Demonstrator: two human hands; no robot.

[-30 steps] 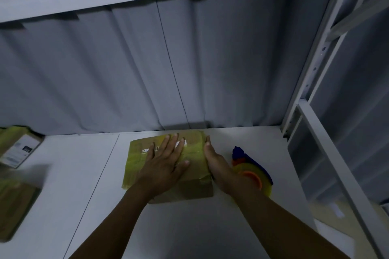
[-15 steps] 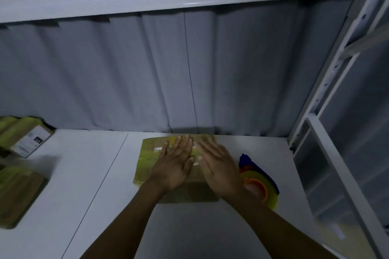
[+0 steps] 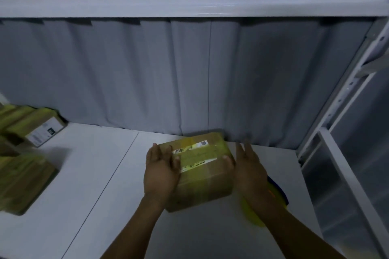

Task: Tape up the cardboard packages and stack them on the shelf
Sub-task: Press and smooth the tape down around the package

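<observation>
Already banded with yellow tape (image 3: 200,154) across its top, the cardboard package (image 3: 202,181) sits between a person's two hands at the back of the white shelf (image 3: 94,174), close to the grey corrugated wall (image 3: 147,80). We see the left hand (image 3: 162,172) flat against the box's left side and the right hand (image 3: 250,170) flat against its right. The fingers are straight and point away, and each thumb lies over the top edge; neither hand curls round anything.

We read this two-sided press as a carrying hold: squeezing opposite faces lets the box come up level without disturbing the tape or the printed labels (image 3: 203,143) on its lid. Whether its base has left the shelf we cannot tell, and the right fingers (image 3: 245,149) are blurred.

The tape dispenser (image 3: 277,193), blue, orange and yellow, lies just beside the box under the right forearm (image 3: 284,227). We judge it was put aside because sealing is finished and both hands are wanted. Other taped packages (image 3: 27,181) are gathered at the far left, well apart, likely the stack this one will join. A white beam (image 3: 189,4) runs overhead, so any lift has limited headroom.
</observation>
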